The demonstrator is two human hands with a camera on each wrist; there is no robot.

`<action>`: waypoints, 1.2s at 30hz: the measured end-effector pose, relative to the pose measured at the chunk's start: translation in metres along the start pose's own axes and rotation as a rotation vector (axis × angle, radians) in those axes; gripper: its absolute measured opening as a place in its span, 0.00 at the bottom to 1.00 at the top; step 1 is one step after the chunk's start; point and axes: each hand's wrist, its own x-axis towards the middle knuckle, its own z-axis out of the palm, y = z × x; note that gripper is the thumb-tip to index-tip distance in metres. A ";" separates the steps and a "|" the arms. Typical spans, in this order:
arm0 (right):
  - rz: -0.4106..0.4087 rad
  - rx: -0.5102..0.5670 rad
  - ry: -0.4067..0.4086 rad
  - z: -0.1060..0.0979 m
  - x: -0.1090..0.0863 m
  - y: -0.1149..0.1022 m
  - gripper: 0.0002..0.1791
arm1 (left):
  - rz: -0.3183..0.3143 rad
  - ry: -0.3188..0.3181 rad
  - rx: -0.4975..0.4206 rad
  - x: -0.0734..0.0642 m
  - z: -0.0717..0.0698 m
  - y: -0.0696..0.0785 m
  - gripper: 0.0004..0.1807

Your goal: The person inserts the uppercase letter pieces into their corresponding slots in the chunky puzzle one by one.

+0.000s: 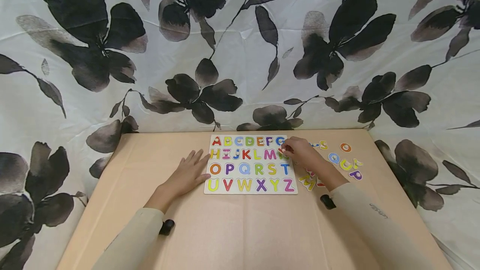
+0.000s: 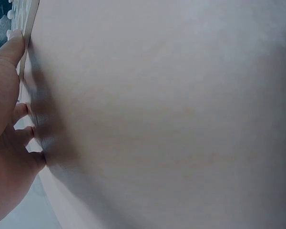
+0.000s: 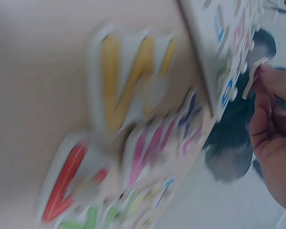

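A white alphabet puzzle board [image 1: 250, 174] printed with colourful capital letters lies on the table. My left hand [image 1: 190, 170] rests at its left edge, fingers spread; in the left wrist view the thumb [image 2: 12, 47] touches the board's edge. Over the right end of the second row, my right hand [image 1: 301, 152] pinches a letter piece [image 3: 249, 86] between thumb and fingertips. That piece is seen edge-on in the right wrist view, so I cannot tell which letter it is. Beneath the right wrist lies a yellow letter piece [image 1: 308, 183], partly beside others that the arm hides.
Loose letter pieces lie right of the board, among them an orange O [image 1: 345, 148], a blue Q [image 1: 333, 158] and a purple P [image 1: 355, 175]. A red letter piece [image 3: 62, 186] shows in the right wrist view. Behind the table [image 1: 225, 228] hangs floral cloth [image 1: 247, 53].
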 end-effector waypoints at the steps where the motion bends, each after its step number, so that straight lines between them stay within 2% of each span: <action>1: -0.010 -0.002 -0.009 0.002 0.004 -0.004 0.09 | -0.003 -0.002 -0.001 0.000 0.000 0.000 0.41; 8: -0.062 0.013 -0.044 0.016 0.030 -0.034 0.06 | -0.011 -0.005 0.013 0.004 0.002 -0.002 0.41; 15: -0.108 0.004 -0.043 0.033 0.049 -0.058 0.05 | 0.002 0.008 0.006 0.005 0.002 -0.004 0.41; 21: -0.104 0.006 -0.070 0.045 0.061 -0.072 0.07 | -0.002 0.000 0.004 0.005 0.003 -0.003 0.41; 28: -0.092 -0.031 -0.086 0.057 0.066 -0.088 0.09 | -0.001 -0.015 0.004 0.003 0.003 -0.004 0.42; 36: -0.080 -0.047 -0.082 0.062 0.062 -0.103 0.10 | 0.009 -0.015 0.001 -0.001 0.003 -0.006 0.42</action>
